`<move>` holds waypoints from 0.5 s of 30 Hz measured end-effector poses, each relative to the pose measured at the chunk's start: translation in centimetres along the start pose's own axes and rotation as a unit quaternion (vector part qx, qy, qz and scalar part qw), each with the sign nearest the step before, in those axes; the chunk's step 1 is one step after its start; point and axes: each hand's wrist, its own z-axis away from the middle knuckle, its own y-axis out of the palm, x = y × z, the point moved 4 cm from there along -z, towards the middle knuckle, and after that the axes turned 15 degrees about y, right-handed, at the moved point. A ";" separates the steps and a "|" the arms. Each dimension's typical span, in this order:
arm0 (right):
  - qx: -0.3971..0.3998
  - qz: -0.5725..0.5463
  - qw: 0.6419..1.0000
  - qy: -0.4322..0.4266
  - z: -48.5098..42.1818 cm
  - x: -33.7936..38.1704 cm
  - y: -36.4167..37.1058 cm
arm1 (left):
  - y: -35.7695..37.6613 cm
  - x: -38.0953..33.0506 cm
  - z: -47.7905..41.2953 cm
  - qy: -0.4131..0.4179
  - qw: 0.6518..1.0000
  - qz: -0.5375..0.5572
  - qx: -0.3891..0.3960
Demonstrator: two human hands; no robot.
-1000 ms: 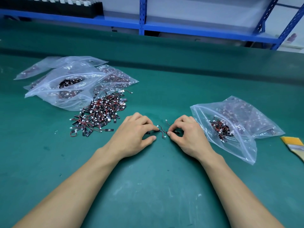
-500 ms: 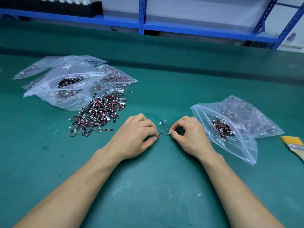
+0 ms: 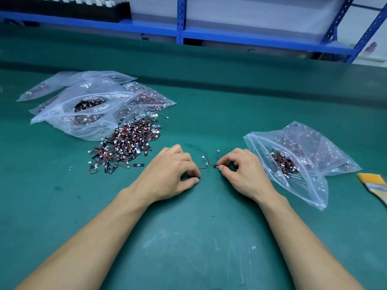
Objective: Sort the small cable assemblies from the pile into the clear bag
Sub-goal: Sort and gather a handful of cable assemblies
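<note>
A pile of small cable assemblies (image 3: 125,143), red-and-black wires with white plugs and black strips, lies on the green mat left of centre. My left hand (image 3: 169,174) rests on the mat, its fingers curled on the end of a thin cable (image 3: 202,167). My right hand (image 3: 243,174) pinches small cable assemblies (image 3: 212,164) between thumb and forefinger, their wires and white plugs sticking up between my hands. An open clear bag (image 3: 303,162) with several assemblies inside lies just right of my right hand.
Several clear bags (image 3: 88,105) holding more assemblies are heaped behind the pile at the left. A yellow-bristled brush (image 3: 374,185) lies at the right edge. A blue metal rack (image 3: 180,28) runs along the far side of the green bench.
My hands have drawn slightly apart. The cables between them now stretch out, with wires and plugs standing up near my right fingers.
</note>
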 end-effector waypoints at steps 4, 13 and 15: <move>-0.002 -0.002 1.000 0.007 0.0 -0.1 -0.3 | 0.2 0.1 0.0 -0.018 1.000 -0.005 -0.006; -0.017 0.001 1.000 0.023 -0.3 -0.4 -0.7 | 0.2 0.2 -0.5 -0.067 0.996 -0.046 -0.041; -0.016 -0.003 1.000 0.022 -0.3 -0.4 -0.7 | 0.4 -0.5 -0.9 -0.040 0.997 -0.053 -0.043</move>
